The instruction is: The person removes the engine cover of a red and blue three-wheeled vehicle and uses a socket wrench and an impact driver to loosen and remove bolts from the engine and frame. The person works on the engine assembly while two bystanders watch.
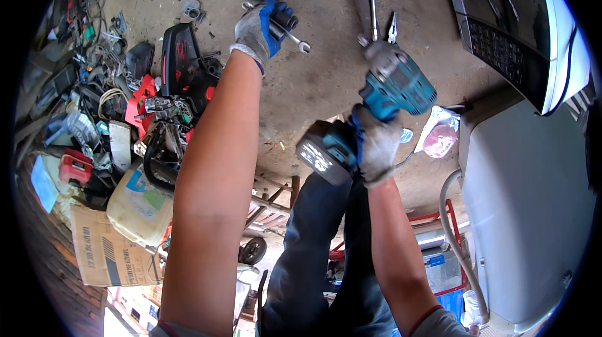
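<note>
Right of centre, the right hand's [378, 149] grip is wrapped around the handle of a teal cordless power tool [404, 81], nose pointing far; it looks rigid and probably heavy, weighted at both motor and battery [327, 151], so the handle between them seems the best hold. Farther left, the left hand's [258, 28] grip is curled around a metal spanner [303, 47] and a dark cylindrical piece [286, 18], likely hard, smooth and prone to slipping, best pinched mid-shank.
</note>
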